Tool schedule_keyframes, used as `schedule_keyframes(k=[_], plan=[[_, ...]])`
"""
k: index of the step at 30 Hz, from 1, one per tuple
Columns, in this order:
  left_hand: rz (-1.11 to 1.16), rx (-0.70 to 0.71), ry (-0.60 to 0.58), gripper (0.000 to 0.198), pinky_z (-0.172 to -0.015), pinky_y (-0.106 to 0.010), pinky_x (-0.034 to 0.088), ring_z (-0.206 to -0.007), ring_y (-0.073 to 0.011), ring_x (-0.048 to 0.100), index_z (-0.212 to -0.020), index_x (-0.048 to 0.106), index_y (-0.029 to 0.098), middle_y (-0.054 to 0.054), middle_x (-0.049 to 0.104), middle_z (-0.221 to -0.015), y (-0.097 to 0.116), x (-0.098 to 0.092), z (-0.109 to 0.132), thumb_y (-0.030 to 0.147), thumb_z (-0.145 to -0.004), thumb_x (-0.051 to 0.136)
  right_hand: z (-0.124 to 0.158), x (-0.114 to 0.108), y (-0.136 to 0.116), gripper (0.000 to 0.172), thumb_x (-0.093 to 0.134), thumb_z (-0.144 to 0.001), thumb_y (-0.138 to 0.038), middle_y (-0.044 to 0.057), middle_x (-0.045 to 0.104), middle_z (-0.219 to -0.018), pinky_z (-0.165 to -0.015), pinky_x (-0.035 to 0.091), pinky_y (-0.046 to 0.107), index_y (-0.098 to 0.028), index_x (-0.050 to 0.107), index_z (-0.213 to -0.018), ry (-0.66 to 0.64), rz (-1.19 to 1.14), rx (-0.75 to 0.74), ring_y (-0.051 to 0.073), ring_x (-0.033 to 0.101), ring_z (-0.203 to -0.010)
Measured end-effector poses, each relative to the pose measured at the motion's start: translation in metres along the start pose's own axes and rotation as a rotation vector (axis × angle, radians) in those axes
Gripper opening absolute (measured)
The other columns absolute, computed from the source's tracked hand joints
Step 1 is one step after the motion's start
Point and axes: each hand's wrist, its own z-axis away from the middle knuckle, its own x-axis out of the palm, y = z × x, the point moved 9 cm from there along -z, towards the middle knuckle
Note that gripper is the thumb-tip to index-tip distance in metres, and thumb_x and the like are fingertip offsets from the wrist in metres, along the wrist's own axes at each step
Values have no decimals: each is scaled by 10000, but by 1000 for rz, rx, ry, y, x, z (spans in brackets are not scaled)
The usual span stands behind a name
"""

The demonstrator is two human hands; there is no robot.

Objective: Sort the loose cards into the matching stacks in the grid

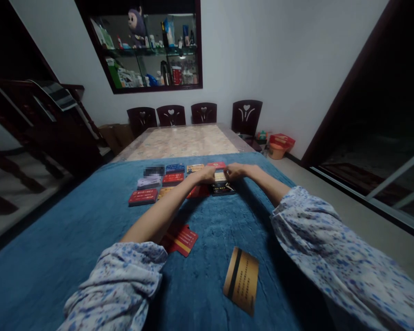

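Note:
At the far side of the blue cloth, my left hand point(206, 174) and my right hand point(237, 171) hold a pale stack of cards point(220, 176) from its two sides, fingers closed on its edges. Just behind it is a red card stack point(215, 165); in front lies a black stack marked VIP point(222, 189). My left forearm partly covers an orange-red stack point(198, 191). Further left are a red stack point(173, 177), a blue stack point(175, 168), a whitish stack point(149, 180) and a dark red stack point(143, 196). My fingertips are small and partly hidden.
Nearer me, loose red cards point(184, 241) lie partly under my left forearm, and a gold card point(242, 280) with a black stripe lies to the right. The blue cloth point(100, 220) covers the near table. Several dark chairs point(204, 112) stand around the far end.

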Motion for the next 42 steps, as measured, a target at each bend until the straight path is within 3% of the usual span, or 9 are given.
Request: schedule_keyframes(k=[9, 17, 22, 25, 29, 32, 42], plan=[[-39, -5, -23, 260, -675, -231, 492, -839, -229, 690, -928, 737, 112, -114, 752, -918, 2, -1, 5, 102, -697, 618, 4, -3, -1, 364, 644, -770, -164, 94, 736, -1067, -688, 473, 228, -178, 729, -1123, -16, 0, 22, 204, 678, -914], [-60, 5, 62, 346, -837, -254, 501, -973, -234, 672, -1087, 708, 116, -135, 734, -1076, 9, -14, 17, 118, -755, 610, 18, -8, 3, 596, 636, -769, -130, 61, 744, -1006, -676, 468, 233, -211, 591, -1357, -16, -47, 30, 169, 671, -803], [-93, 31, 147, 380, -929, -305, 482, -1101, -266, 619, -1151, 685, 105, -165, 664, -1201, 13, -25, 36, 128, -782, 599, 27, -23, 5, 618, 594, -739, -61, 72, 736, -1023, -695, 453, 228, -173, 592, -1346, 101, -44, 15, 181, 657, -856], [-127, 44, 238, 371, -932, -360, 482, -1126, -291, 592, -1146, 690, 100, -182, 635, -1205, 11, -31, 53, 106, -799, 557, 36, -35, 1, 526, 568, -762, -83, 77, 737, -1004, -684, 418, 223, -156, 640, -1278, 229, -24, -12, 178, 643, -861], [-86, 124, 400, 312, -905, -363, 489, -1010, -254, 605, -1010, 735, 139, -129, 659, -1035, 8, -39, 79, 60, -778, 541, 56, -45, -15, 327, 536, -807, -123, 65, 742, -983, -656, 372, 225, -187, 736, -1057, 342, -19, -51, 170, 628, -836], [-56, 183, 463, 276, -887, -366, 489, -961, -236, 598, -955, 743, 161, -108, 650, -975, 5, -40, 101, 67, -791, 542, 71, -47, -37, 272, 534, -812, -130, 65, 742, -930, -626, 337, 236, -191, 748, -969, 375, -14, -101, 171, 617, -797], [-44, 212, 482, 301, -854, -389, 476, -959, -237, 561, -995, 722, 154, -111, 677, -1002, -16, -16, 177, 34, -850, 488, 99, -32, -111, 214, 568, -792, -106, 66, 736, -946, -623, 304, 254, -189, 738, -894, 399, 7, -281, 174, 611, -815]])
